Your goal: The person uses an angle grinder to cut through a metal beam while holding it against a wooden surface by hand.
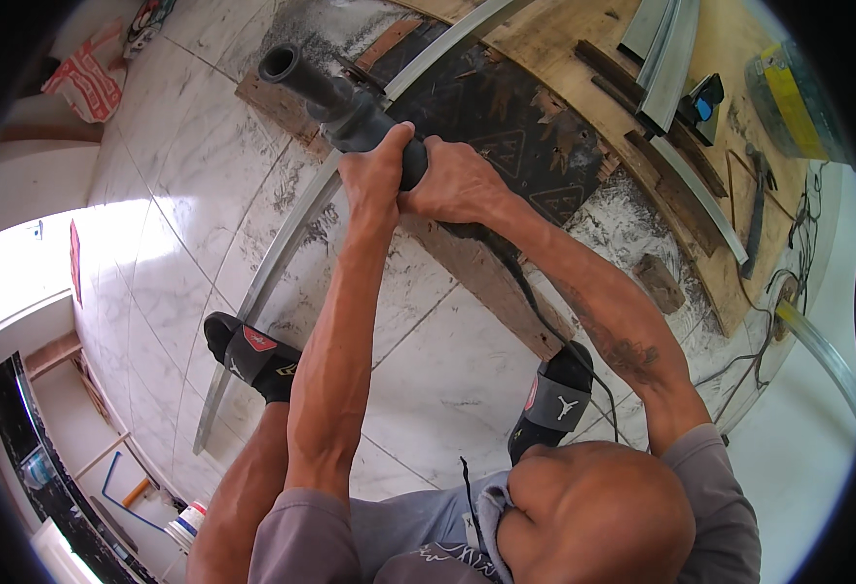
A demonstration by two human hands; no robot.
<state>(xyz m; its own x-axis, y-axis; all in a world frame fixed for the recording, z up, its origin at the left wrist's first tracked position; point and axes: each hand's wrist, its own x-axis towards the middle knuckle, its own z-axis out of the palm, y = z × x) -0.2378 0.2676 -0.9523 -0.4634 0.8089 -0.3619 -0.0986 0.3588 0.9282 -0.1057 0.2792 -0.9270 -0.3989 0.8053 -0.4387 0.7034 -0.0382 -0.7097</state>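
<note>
Both my hands are wrapped around a dark grey corded power tool, which has a hollow round tube at its far end. My left hand grips its near end from the left. Close beside it, my right hand grips the same body from the right. Beneath the tool runs a long metal channel, slanting from far right to near left past my left foot. Whether the tool touches the channel is hidden. A black cord trails from below my right hand toward my right foot.
A wooden plank lies under the channel, near my right foot. Dark sheet material covers floor beyond. At right, a plywood board bears metal channels, wood strips and a hammer-like tool. Cables tangle at its edge.
</note>
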